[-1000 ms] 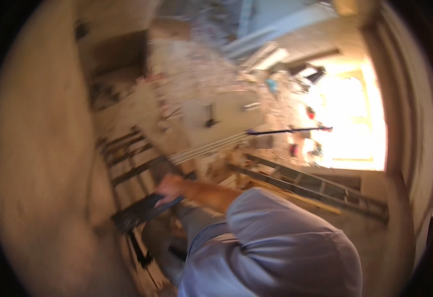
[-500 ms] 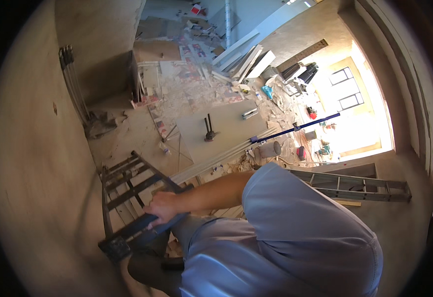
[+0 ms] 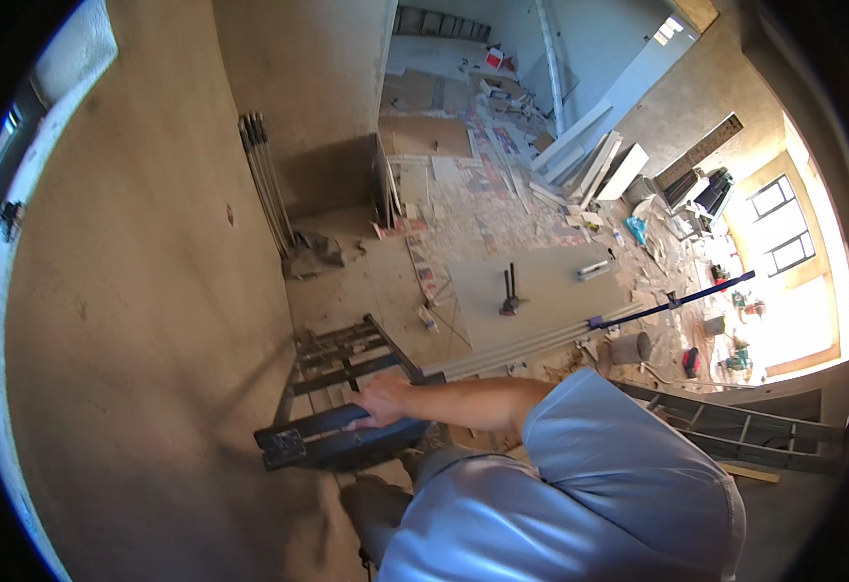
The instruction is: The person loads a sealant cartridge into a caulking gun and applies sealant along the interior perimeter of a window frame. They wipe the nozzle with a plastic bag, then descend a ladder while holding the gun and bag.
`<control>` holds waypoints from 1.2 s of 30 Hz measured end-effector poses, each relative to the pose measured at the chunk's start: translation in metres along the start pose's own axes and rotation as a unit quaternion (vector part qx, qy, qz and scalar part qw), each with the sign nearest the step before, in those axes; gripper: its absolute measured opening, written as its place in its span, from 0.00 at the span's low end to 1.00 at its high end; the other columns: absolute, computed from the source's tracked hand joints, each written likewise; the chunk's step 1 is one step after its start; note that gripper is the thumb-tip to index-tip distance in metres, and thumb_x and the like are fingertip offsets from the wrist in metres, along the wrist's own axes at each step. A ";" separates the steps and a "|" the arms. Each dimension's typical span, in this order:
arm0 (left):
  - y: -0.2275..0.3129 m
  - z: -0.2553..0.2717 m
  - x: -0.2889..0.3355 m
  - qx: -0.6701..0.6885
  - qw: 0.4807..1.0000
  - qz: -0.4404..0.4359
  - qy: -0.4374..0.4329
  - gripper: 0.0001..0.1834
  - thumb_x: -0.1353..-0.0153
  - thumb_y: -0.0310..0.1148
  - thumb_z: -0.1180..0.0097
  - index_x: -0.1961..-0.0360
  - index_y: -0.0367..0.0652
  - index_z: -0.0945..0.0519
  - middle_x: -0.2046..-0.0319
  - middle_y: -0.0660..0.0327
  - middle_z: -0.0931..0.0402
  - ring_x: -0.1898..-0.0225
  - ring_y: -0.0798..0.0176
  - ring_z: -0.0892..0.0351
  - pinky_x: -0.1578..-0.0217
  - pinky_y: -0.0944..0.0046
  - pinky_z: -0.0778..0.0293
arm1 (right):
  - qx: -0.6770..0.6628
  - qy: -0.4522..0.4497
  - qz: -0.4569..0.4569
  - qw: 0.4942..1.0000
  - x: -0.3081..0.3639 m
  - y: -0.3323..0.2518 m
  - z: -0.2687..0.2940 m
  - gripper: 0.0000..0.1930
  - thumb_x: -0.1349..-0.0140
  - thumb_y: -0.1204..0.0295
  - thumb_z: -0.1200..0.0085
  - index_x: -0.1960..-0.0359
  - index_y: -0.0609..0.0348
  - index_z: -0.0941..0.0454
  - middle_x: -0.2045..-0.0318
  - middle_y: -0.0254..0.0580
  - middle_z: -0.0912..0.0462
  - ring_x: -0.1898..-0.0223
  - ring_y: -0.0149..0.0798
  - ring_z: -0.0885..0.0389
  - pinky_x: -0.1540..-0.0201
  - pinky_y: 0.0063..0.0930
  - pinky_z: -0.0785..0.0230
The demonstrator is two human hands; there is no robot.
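My right hand (image 3: 383, 400), at the end of an arm in a grey-blue short sleeve, is closed over the top of a dark metal stepladder (image 3: 332, 427). Fingers curl over the edge of its top piece, and the steps run down and away toward the floor beside the bare plaster wall. Close below the ladder's top are my legs in dark trousers (image 3: 376, 514), partly covered by the shirt. My left hand does not show.
Beyond the ladder a pale board (image 3: 541, 291) lies on the littered floor, with a black tool (image 3: 510, 303) on it. A blue bar (image 3: 677, 303) and a bucket (image 3: 630, 348) are to its right. Another ladder (image 3: 735, 427) lies at right. Poles (image 3: 267, 184) lean against the left wall.
The view has swung left, so the room sits farther right and lower in the picture. My right hand keeps its hold on the stepladder's top.
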State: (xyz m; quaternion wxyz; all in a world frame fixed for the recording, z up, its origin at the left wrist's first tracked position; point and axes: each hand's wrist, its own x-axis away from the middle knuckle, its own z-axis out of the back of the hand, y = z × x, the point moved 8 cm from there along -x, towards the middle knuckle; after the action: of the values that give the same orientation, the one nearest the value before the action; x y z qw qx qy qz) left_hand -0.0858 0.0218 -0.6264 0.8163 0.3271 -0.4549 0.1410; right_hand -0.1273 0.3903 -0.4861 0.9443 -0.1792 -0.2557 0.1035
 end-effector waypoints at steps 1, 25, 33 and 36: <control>0.000 0.001 0.000 0.001 1.000 0.000 0.002 0.42 0.54 0.40 0.24 0.38 0.33 0.24 0.44 0.50 0.18 0.44 0.53 0.17 0.45 0.54 0.22 | -0.008 -0.007 -0.004 1.000 0.001 0.001 -0.002 0.40 0.34 0.31 0.55 0.50 0.62 0.21 0.65 0.60 0.13 0.60 0.62 0.13 0.55 0.56 0.20; -0.291 -0.043 0.117 0.102 0.979 0.136 -0.111 0.45 0.56 0.43 0.21 0.38 0.33 0.24 0.44 0.50 0.18 0.45 0.54 0.17 0.47 0.54 0.21 | 0.051 0.032 -0.036 0.998 -0.005 0.005 -0.003 0.35 0.35 0.36 0.46 0.59 0.63 0.22 0.72 0.63 0.16 0.68 0.64 0.15 0.61 0.54 0.21; -0.388 -0.094 0.179 0.151 0.922 0.271 -0.233 0.46 0.57 0.44 0.21 0.38 0.33 0.24 0.44 0.50 0.18 0.46 0.54 0.17 0.48 0.54 0.20 | 0.010 0.061 0.007 0.998 -0.006 0.004 -0.002 0.31 0.40 0.41 0.36 0.57 0.62 0.22 0.74 0.58 0.16 0.68 0.63 0.14 0.61 0.50 0.20; -0.402 -0.105 0.166 0.177 0.931 0.260 -0.188 0.46 0.57 0.44 0.20 0.38 0.33 0.24 0.44 0.50 0.18 0.46 0.54 0.17 0.48 0.54 0.20 | -0.026 0.051 -0.008 0.998 -0.006 0.005 -0.002 0.30 0.41 0.44 0.33 0.58 0.62 0.22 0.73 0.56 0.15 0.68 0.61 0.14 0.61 0.48 0.20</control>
State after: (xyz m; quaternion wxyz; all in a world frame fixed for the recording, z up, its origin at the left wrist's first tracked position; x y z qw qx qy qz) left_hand 0.2854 -0.2202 -0.6901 0.5796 0.3574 -0.6363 0.3625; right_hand -0.1322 0.3928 -0.4928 0.9519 -0.2070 -0.2115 0.0800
